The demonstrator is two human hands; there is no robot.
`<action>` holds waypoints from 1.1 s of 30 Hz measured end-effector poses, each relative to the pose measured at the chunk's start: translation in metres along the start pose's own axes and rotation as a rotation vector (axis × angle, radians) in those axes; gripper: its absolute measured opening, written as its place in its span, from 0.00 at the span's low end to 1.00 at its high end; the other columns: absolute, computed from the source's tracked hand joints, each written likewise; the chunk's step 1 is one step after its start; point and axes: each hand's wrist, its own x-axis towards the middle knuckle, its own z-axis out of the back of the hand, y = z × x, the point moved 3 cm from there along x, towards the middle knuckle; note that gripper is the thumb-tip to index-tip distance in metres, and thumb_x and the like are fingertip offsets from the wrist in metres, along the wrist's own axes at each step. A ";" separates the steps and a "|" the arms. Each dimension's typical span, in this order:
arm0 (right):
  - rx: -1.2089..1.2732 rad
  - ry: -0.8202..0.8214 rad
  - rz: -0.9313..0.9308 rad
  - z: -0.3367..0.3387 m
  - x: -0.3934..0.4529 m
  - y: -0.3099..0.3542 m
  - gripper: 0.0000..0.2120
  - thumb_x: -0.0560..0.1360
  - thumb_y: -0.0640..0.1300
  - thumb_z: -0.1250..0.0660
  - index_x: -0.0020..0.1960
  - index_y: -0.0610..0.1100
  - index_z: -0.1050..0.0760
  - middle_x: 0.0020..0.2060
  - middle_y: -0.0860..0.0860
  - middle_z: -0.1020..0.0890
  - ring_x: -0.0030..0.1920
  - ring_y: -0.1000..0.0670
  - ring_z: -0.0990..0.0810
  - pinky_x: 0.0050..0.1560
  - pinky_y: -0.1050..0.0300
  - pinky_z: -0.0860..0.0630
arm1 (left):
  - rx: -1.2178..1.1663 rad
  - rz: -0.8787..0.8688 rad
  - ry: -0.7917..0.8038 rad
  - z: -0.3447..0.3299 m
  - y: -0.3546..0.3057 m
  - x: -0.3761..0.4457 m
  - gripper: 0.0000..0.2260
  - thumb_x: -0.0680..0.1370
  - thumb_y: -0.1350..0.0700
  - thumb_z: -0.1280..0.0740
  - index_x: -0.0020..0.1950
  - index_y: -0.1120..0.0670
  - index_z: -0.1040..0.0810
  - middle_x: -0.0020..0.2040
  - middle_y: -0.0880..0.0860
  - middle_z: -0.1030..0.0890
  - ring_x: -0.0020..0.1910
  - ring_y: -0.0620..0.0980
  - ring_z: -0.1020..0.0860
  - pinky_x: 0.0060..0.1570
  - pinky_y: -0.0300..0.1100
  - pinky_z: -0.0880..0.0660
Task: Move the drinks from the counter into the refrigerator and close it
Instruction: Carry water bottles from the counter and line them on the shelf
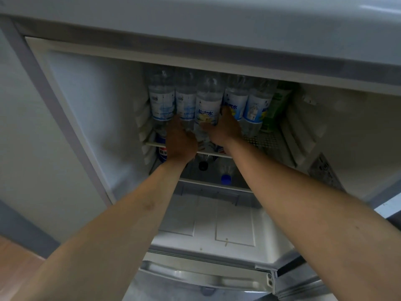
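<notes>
Both your arms are deep in the open refrigerator [65,88] here, reaching to the upper shelf [262,141] at the centre of the frame. Your left hand [181,142] is wrapped low around the second bottle [186,105] in the row, and your right hand [225,129] is clasped on the middle bottle [209,105], fingers curled up its right side. Both bottles stand upright, long axes vertical, straight ahead of your knuckles.

The row reads across the frame: leftmost bottle [162,101], your two, then two more water bottles [236,101] to the right, all touching shoulder to shoulder. A green carton [276,105] closes the row at the right end, just beside the last bottle.

So the drinks are on the shelf and packed tight; I'd say you're nudging these two back into line. Neighbours press on both sides, so any sideways push could tip one.

Below your wrists, on the lower shelf, more bottles lie with caps toward you: a black cap [203,165] and a blue cap [226,179]. The desk isn't in view, so I can't tell whether any drinks remain there. Closing is not yet done.
</notes>
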 end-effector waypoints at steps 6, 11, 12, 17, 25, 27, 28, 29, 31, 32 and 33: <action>0.012 -0.011 -0.031 -0.003 -0.003 -0.006 0.29 0.75 0.50 0.27 0.71 0.45 0.34 0.69 0.46 0.24 0.67 0.44 0.24 0.58 0.56 0.28 | -0.153 0.023 -0.117 0.035 0.011 -0.028 0.21 0.78 0.67 0.41 0.71 0.57 0.29 0.61 0.49 0.24 0.57 0.39 0.26 0.55 0.22 0.30; 0.151 -0.156 -0.047 -0.003 -0.024 -0.003 0.14 0.76 0.47 0.29 0.57 0.49 0.30 0.51 0.52 0.21 0.55 0.49 0.20 0.47 0.60 0.27 | -0.236 0.087 -0.156 0.070 0.031 -0.069 0.19 0.78 0.65 0.37 0.68 0.52 0.29 0.58 0.50 0.22 0.53 0.47 0.22 0.54 0.37 0.24; 0.174 -0.211 -0.029 -0.002 -0.032 -0.001 0.12 0.76 0.47 0.29 0.55 0.51 0.30 0.47 0.56 0.22 0.52 0.51 0.20 0.45 0.62 0.28 | -0.272 0.111 -0.146 0.075 0.037 -0.078 0.19 0.78 0.65 0.37 0.67 0.51 0.29 0.56 0.48 0.22 0.52 0.46 0.22 0.55 0.40 0.23; 0.277 -0.354 -0.013 -0.004 -0.090 -0.004 0.05 0.76 0.44 0.31 0.50 0.52 0.26 0.43 0.57 0.20 0.45 0.55 0.20 0.44 0.52 0.23 | -0.284 0.157 -0.143 0.086 0.066 -0.133 0.17 0.80 0.61 0.35 0.68 0.52 0.29 0.53 0.38 0.25 0.52 0.36 0.24 0.48 0.27 0.28; 0.334 -0.261 -0.204 -0.018 -0.212 -0.063 0.07 0.76 0.45 0.29 0.50 0.56 0.23 0.45 0.53 0.17 0.47 0.51 0.17 0.49 0.43 0.17 | -0.295 0.207 -0.140 0.086 0.107 -0.228 0.18 0.80 0.64 0.35 0.62 0.43 0.30 0.53 0.46 0.24 0.54 0.44 0.22 0.44 0.29 0.24; 0.333 -0.245 -0.270 -0.017 -0.241 -0.082 0.06 0.76 0.45 0.29 0.51 0.54 0.22 0.45 0.52 0.18 0.48 0.49 0.17 0.48 0.44 0.17 | -0.295 0.216 -0.132 0.083 0.115 -0.245 0.17 0.80 0.64 0.35 0.62 0.43 0.30 0.54 0.48 0.23 0.53 0.45 0.22 0.41 0.27 0.25; 0.330 -0.240 -0.302 -0.016 -0.254 -0.091 0.06 0.76 0.45 0.29 0.52 0.53 0.22 0.46 0.52 0.18 0.48 0.48 0.18 0.48 0.44 0.17 | -0.289 0.224 -0.118 0.081 0.119 -0.253 0.17 0.80 0.64 0.35 0.62 0.44 0.30 0.54 0.48 0.23 0.53 0.45 0.22 0.42 0.26 0.25; 0.333 -0.236 -0.331 -0.015 -0.268 -0.100 0.06 0.76 0.45 0.29 0.52 0.52 0.22 0.46 0.53 0.18 0.49 0.48 0.18 0.49 0.43 0.17 | -0.279 0.233 -0.100 0.079 0.123 -0.262 0.17 0.80 0.64 0.35 0.63 0.44 0.30 0.54 0.48 0.22 0.52 0.46 0.21 0.42 0.25 0.26; 0.347 -0.236 -0.371 -0.011 -0.295 -0.116 0.06 0.76 0.45 0.29 0.51 0.53 0.22 0.45 0.54 0.18 0.48 0.49 0.18 0.50 0.43 0.17 | -0.254 0.248 -0.065 0.073 0.131 -0.281 0.18 0.80 0.64 0.34 0.63 0.45 0.29 0.53 0.47 0.22 0.52 0.47 0.21 0.42 0.23 0.26; 0.350 -0.241 -0.386 -0.008 -0.309 -0.124 0.06 0.76 0.45 0.29 0.51 0.54 0.22 0.45 0.54 0.18 0.47 0.50 0.19 0.50 0.43 0.17 | -0.240 0.256 -0.042 0.068 0.135 -0.292 0.17 0.79 0.64 0.34 0.63 0.45 0.29 0.52 0.47 0.22 0.52 0.47 0.21 0.41 0.23 0.26; 0.355 -0.248 -0.401 -0.004 -0.323 -0.132 0.06 0.76 0.45 0.29 0.51 0.54 0.21 0.43 0.54 0.19 0.46 0.50 0.19 0.50 0.44 0.18 | -0.225 0.262 -0.014 0.063 0.139 -0.303 0.17 0.79 0.64 0.34 0.62 0.46 0.28 0.52 0.47 0.22 0.53 0.47 0.21 0.41 0.25 0.26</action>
